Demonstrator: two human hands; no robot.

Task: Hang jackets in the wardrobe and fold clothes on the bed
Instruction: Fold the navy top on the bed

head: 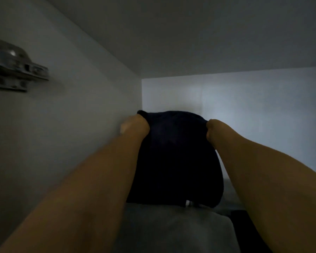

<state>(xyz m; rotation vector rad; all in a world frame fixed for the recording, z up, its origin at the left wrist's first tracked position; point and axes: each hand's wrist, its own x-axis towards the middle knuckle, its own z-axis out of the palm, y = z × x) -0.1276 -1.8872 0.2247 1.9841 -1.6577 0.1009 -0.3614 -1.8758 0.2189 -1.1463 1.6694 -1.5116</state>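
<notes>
I'm pinching the dark folded garment (175, 157) at its top corners with my left hand (135, 126) and right hand (212, 131), lowering it onto the grey folded clothes (171, 227) deep inside the wardrobe (80, 106), so I judge this piece nearly stowed; whatever remains is out of view.

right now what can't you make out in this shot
Head view only:
- Fingers of the left hand and right hand: buried in the dark navy folded garment.
- Garment type: too dark.
- Grey fabric pile beneath: dim, cut by bottom edge.
- Metal door hinge: blurred.
</notes>
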